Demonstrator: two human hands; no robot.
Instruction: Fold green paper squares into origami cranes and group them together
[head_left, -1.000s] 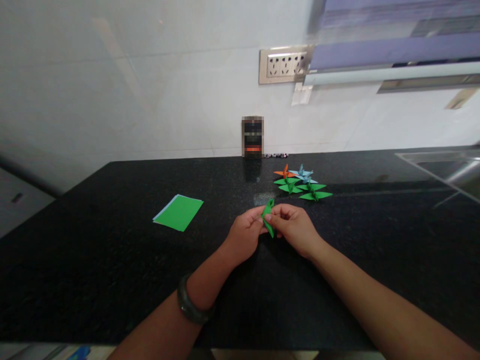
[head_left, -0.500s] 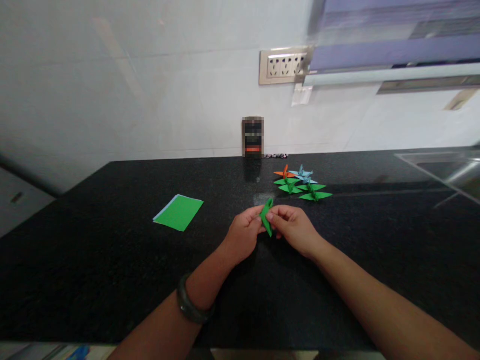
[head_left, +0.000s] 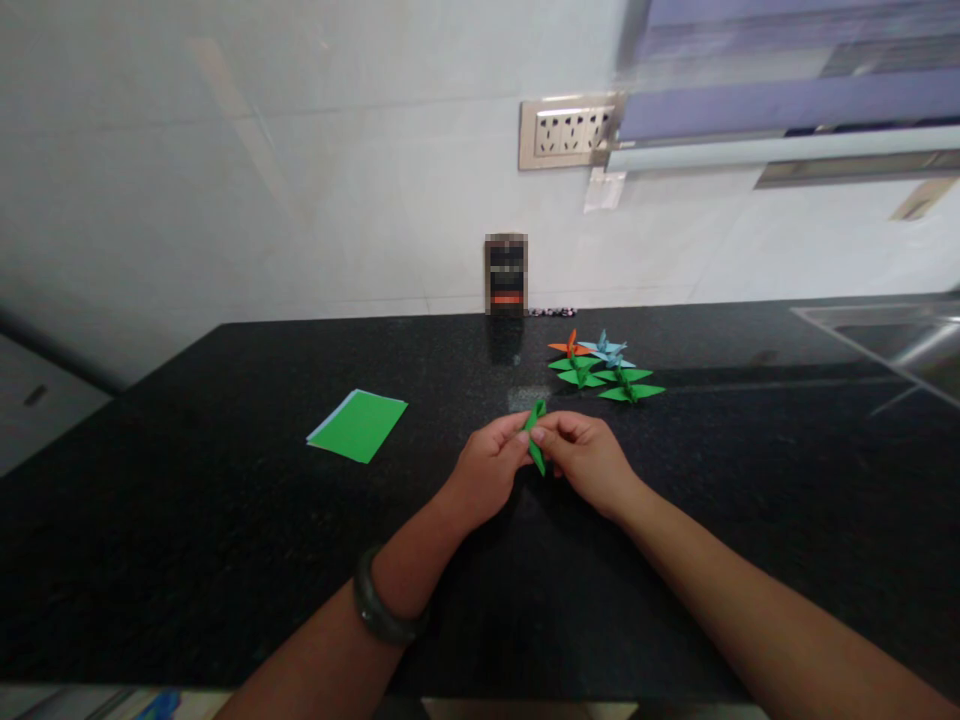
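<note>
Both of my hands pinch a narrow folded green paper piece (head_left: 536,447) just above the black counter (head_left: 225,520). My left hand (head_left: 489,474) grips it from the left with fingers closed. From the right, my right hand (head_left: 589,462) holds it with thumb and fingers pressed together. The paper stands nearly upright between the fingertips, its ends showing above and below them. A dark bracelet (head_left: 381,610) sits on my left wrist.
A stack of green paper sheets (head_left: 358,424) lies to the left. Several finished folded paper figures (head_left: 604,368) in green, orange and blue sit behind my hands. A pixelated dark box (head_left: 506,274) stands against the wall under a socket panel (head_left: 568,131). A sink (head_left: 892,335) is at right.
The green piece looks narrower and more squeezed between my fingertips than a second ago. Both hands have stayed in nearly the same spot.
</note>
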